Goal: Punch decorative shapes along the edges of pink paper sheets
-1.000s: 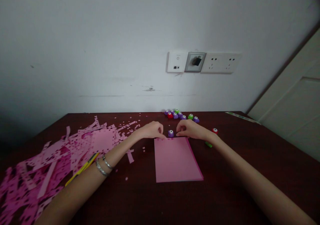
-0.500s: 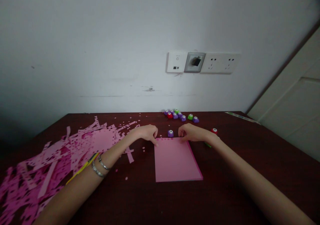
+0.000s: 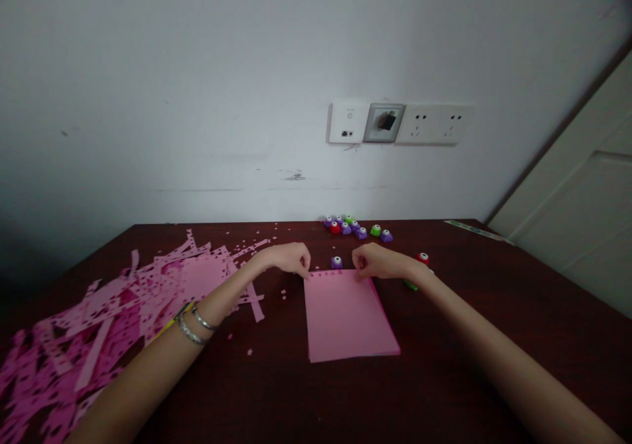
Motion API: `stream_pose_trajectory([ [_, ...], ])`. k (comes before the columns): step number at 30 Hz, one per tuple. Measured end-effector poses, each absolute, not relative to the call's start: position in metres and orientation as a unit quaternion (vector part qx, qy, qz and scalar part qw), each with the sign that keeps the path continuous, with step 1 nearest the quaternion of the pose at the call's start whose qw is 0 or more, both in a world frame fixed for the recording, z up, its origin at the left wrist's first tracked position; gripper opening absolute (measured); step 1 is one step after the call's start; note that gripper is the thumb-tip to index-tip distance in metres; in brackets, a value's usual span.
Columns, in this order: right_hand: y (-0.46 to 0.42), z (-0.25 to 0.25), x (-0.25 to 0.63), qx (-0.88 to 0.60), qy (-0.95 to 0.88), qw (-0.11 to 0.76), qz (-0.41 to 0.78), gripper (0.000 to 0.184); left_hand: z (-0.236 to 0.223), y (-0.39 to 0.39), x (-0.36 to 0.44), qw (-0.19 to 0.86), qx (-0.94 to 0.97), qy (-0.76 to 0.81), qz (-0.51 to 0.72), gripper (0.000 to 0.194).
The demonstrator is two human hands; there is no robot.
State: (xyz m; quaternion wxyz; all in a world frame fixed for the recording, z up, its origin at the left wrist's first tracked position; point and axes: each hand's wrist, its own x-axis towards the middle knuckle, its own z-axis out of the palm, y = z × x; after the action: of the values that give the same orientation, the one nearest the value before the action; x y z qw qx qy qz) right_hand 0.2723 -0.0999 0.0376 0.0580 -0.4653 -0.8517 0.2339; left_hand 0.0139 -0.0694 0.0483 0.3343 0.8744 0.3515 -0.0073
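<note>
A stack of pink paper (image 3: 349,319) lies on the dark red table, with a row of small punched shapes along its far edge. My left hand (image 3: 292,258) pinches the far left corner of the paper between thumb and curled fingers. At the far right corner, my right hand (image 3: 369,259) grips the edge in the same way, its thumb on top. Between the hands, just beyond the paper, stands a purple craft punch (image 3: 336,263). A deeper pink sheet shows along the right side of the stack.
Pink paper strips and offcuts (image 3: 113,319) cover the left side, with a yellow cutter (image 3: 174,320) partly under my left forearm. Several coloured punches (image 3: 355,226) cluster near the wall. A red punch (image 3: 423,257) and a green item (image 3: 411,285) sit by my right forearm. A ruler (image 3: 478,232) lies far right.
My left hand has shifted slightly up at the corner, its thumb now nearer the edge. The top sheet's near left corner has moved slightly toward me. My right hand has hardly moved.
</note>
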Motion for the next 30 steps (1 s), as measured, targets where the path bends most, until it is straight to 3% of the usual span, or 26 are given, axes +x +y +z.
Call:
stream_pose_trajectory([
  [12,-0.102,0.053,0.273,-0.425,-0.846,0.050,0.317,0.033,0.054,-0.060,0.004,0.435,0.835,0.334,-0.040,0.018],
  [22,-0.105,0.048,0.264,-0.511,-0.751,0.080,0.410,0.019,0.054,-0.059,0.000,0.447,0.803,0.374,-0.126,0.017],
  [30,-0.100,0.031,0.257,-0.567,-0.721,0.086,0.388,0.014,0.054,-0.059,-0.001,0.444,0.778,0.425,-0.130,0.019],
])
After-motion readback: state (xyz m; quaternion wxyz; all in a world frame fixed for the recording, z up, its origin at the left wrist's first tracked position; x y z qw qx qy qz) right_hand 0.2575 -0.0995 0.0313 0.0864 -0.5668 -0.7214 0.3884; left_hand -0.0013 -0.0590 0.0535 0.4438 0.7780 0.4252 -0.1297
